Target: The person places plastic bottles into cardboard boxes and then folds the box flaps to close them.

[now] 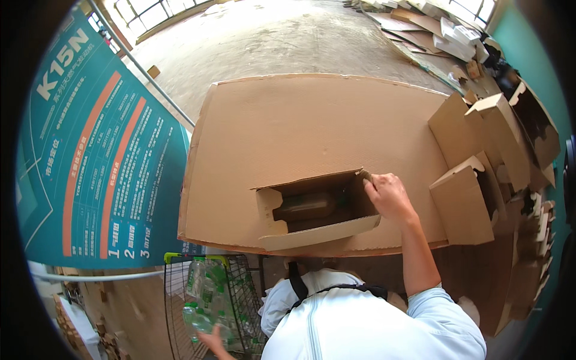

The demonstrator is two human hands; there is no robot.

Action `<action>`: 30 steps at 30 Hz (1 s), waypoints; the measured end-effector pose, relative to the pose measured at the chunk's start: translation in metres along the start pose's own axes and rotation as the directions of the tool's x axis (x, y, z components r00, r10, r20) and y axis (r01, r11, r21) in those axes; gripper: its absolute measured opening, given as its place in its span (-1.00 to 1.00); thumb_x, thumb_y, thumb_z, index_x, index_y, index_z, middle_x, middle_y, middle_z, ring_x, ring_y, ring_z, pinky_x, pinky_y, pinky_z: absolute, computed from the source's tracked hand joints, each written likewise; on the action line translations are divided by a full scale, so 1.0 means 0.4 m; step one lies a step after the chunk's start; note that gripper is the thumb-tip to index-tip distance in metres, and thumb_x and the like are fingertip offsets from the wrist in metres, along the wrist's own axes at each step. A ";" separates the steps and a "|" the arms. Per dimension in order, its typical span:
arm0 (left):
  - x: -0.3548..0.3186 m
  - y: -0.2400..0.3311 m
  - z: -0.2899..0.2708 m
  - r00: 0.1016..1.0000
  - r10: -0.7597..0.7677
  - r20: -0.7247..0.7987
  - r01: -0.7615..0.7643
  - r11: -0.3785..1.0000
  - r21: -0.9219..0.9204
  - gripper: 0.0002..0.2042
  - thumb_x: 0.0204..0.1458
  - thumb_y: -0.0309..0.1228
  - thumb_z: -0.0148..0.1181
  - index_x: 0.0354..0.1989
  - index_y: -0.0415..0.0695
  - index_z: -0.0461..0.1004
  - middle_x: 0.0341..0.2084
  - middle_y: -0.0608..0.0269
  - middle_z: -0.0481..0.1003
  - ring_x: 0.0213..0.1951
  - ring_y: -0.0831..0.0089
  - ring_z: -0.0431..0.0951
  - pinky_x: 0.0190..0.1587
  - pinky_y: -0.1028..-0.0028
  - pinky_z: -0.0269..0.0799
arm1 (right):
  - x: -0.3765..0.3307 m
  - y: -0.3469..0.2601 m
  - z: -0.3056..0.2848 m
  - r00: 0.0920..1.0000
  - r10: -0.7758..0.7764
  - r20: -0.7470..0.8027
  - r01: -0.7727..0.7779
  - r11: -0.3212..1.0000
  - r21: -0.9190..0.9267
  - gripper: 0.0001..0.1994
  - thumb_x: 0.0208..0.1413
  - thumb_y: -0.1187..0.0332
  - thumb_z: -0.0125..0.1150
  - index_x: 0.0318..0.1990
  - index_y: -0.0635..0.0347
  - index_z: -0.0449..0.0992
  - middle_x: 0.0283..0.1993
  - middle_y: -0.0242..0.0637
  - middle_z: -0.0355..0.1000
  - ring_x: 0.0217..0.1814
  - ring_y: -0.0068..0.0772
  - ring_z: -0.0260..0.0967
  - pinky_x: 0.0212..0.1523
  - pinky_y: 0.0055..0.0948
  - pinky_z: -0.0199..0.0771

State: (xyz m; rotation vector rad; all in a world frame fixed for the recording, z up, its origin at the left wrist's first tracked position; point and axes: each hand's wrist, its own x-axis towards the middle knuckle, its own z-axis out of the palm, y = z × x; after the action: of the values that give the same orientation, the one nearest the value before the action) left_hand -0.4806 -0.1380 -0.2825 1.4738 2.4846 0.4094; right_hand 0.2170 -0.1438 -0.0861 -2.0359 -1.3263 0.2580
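Right hand (389, 195) pinches one rectangular cardboard box (324, 233)'s rim; left hand (217, 345), grip unclear, meets one clear plastic bottle (203, 324) in one wire basket (174, 257).

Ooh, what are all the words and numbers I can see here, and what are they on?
I won't copy out any writing, but here's where it is:
Teal banner: big white letters and numbers up top, smaller white writing below; the tiniest is too small to read.
Bottles in the wire basket: green labels, writing too small.
Open box: no writing I can make out.
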 end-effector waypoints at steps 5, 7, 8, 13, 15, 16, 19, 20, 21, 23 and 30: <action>0.041 0.456 -0.268 0.812 0.426 -0.400 -0.564 0.393 -0.727 -0.28 0.04 -0.34 0.34 0.35 -0.22 0.12 0.20 0.07 0.29 0.19 0.25 0.35 0.28 0.21 0.23 | 0.023 -0.043 -0.036 0.967 0.187 0.171 -0.173 0.980 -0.093 -0.65 0.22 0.26 -0.01 -0.49 0.39 0.37 -0.54 0.12 0.36 -0.40 0.17 0.35 -0.30 -0.02 0.30; 0.035 0.628 -0.320 0.759 0.471 -0.449 -0.584 0.187 -0.790 -0.20 0.02 -0.32 0.28 0.41 -0.14 -0.04 0.28 0.01 0.21 0.31 0.06 0.21 0.36 -0.03 0.08 | 0.027 -0.056 -0.038 0.966 0.159 0.203 -0.149 0.987 -0.066 -0.64 0.23 0.25 -0.02 -0.50 0.39 0.38 -0.54 0.12 0.36 -0.40 0.19 0.35 -0.30 -0.02 0.30; -0.022 0.797 -0.340 0.729 0.530 -0.433 -0.558 0.093 -0.825 -0.17 -0.03 -0.23 0.30 0.39 -0.16 0.01 0.28 -0.05 0.21 0.29 0.03 0.24 0.36 -0.06 0.07 | 0.023 -0.062 -0.030 0.965 0.158 0.208 -0.146 0.987 -0.073 -0.64 0.23 0.24 -0.02 -0.51 0.39 0.38 -0.54 0.12 0.36 -0.39 0.19 0.35 -0.29 -0.01 0.30; -0.263 1.344 -0.329 0.310 0.928 -0.206 -0.391 -0.073 -0.918 -0.27 -0.28 -0.24 0.52 0.11 -0.23 0.33 -0.04 0.02 0.48 0.03 0.25 0.50 0.05 0.27 0.48 | 0.009 -0.011 -0.035 0.998 0.030 0.062 -0.029 1.000 -0.010 -0.62 0.24 0.22 -0.03 -0.50 0.40 0.41 -0.51 0.15 0.39 -0.36 0.23 0.38 -0.25 0.03 0.33; -0.326 1.415 -0.307 0.195 0.981 0.012 -0.473 0.105 -0.875 -0.40 -0.38 -0.25 0.54 -0.08 -0.21 0.48 -0.27 0.15 0.59 -0.24 0.40 0.60 -0.10 0.42 0.52 | 0.004 -0.011 -0.037 0.999 -0.018 0.039 0.018 1.000 0.016 -0.62 0.24 0.23 -0.04 -0.49 0.39 0.43 -0.49 0.14 0.41 -0.35 0.22 0.39 -0.25 0.04 0.35; -0.313 1.436 -0.268 0.048 0.994 0.102 -0.596 0.111 -0.795 -0.37 -0.38 -0.23 0.55 -0.07 -0.26 0.47 -0.31 0.13 0.59 -0.30 0.37 0.61 -0.15 0.43 0.54 | 0.002 -0.014 -0.036 0.999 -0.041 0.024 0.041 0.999 0.029 -0.62 0.25 0.23 -0.04 -0.48 0.39 0.44 -0.48 0.14 0.42 -0.34 0.22 0.40 -0.24 0.05 0.36; -0.332 1.482 -0.203 -0.111 0.945 0.306 -0.683 0.152 -0.715 -0.31 -0.34 -0.21 0.52 -0.04 -0.37 0.41 -0.24 -0.01 0.57 -0.19 0.25 0.61 -0.08 0.38 0.51 | -0.006 -0.043 -0.053 0.999 -0.032 0.027 0.030 0.998 0.048 -0.62 0.26 0.24 -0.07 -0.48 0.37 0.45 -0.49 0.12 0.44 -0.35 0.20 0.42 -0.24 0.04 0.38; -0.325 1.497 -0.187 -0.169 0.889 0.425 -0.697 0.198 -0.689 -0.29 -0.34 -0.22 0.51 -0.01 -0.39 0.38 -0.23 -0.05 0.57 -0.17 0.20 0.60 -0.07 0.36 0.50 | -0.003 -0.050 -0.057 0.999 -0.024 0.028 0.022 0.999 0.048 -0.62 0.26 0.25 -0.08 -0.48 0.37 0.46 -0.49 0.11 0.44 -0.35 0.20 0.42 -0.24 0.04 0.39; -0.320 1.507 -0.168 -0.249 0.823 0.511 -0.735 0.183 -0.653 -0.27 -0.34 -0.23 0.50 0.02 -0.39 0.35 -0.24 -0.09 0.56 -0.17 0.16 0.59 -0.08 0.34 0.49 | -0.003 -0.028 -0.036 1.000 -0.008 0.026 0.006 0.999 0.052 -0.62 0.26 0.25 -0.08 -0.48 0.37 0.46 -0.49 0.11 0.44 -0.35 0.20 0.42 -0.24 0.04 0.39; -0.287 1.506 -0.088 -0.398 0.654 0.643 -0.761 0.155 -0.629 -0.23 -0.33 -0.26 0.47 0.09 -0.40 0.29 -0.26 -0.17 0.54 -0.16 0.04 0.57 -0.09 0.27 0.47 | -0.001 -0.025 -0.044 0.999 -0.044 0.000 0.044 0.995 0.095 -0.62 0.26 0.25 -0.07 -0.49 0.37 0.45 -0.50 0.08 0.44 -0.35 0.19 0.42 -0.24 0.02 0.40; -0.337 1.484 0.123 -0.355 0.225 0.907 -0.934 -0.054 -0.352 -0.31 0.01 -0.24 0.25 0.30 -0.24 0.17 0.17 -0.18 0.33 0.17 -0.04 0.36 0.22 0.22 0.27 | -0.003 -0.028 -0.055 1.000 -0.008 0.005 0.008 0.995 0.098 -0.62 0.26 0.25 -0.06 -0.50 0.38 0.48 -0.51 0.11 0.45 -0.39 0.20 0.44 -0.27 0.01 0.43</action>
State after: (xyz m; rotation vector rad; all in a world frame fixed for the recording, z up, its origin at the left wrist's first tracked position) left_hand 0.0848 0.0207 -0.1154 2.4226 0.1432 -1.1432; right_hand 0.2194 -0.1516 -0.0628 -1.9487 -1.2994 0.3195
